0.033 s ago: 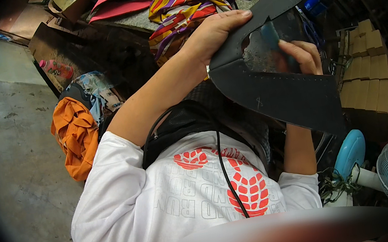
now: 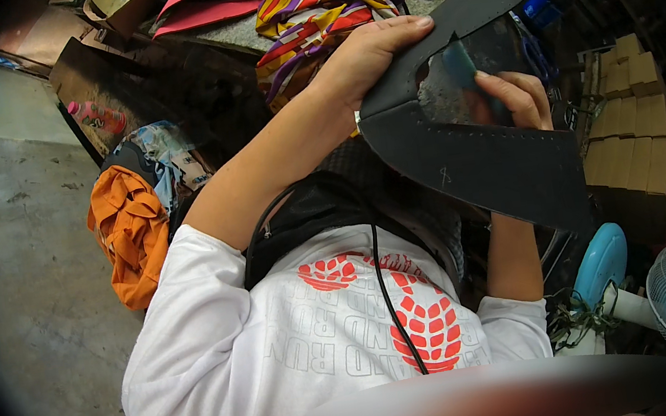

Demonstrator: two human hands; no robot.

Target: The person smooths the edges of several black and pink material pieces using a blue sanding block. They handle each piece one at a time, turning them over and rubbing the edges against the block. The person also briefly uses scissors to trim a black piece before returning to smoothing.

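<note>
Between the arms of a black V-shaped piece [image 2: 479,163], clasped by left hand [image 2: 370,58], right hand [image 2: 518,95] pinches a teal strip [image 2: 459,65]

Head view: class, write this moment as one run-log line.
left hand: grips black sheet | right hand: at blurred teal item, wrist hidden behind sheet | around: patterned cloth, orange cloth
</note>
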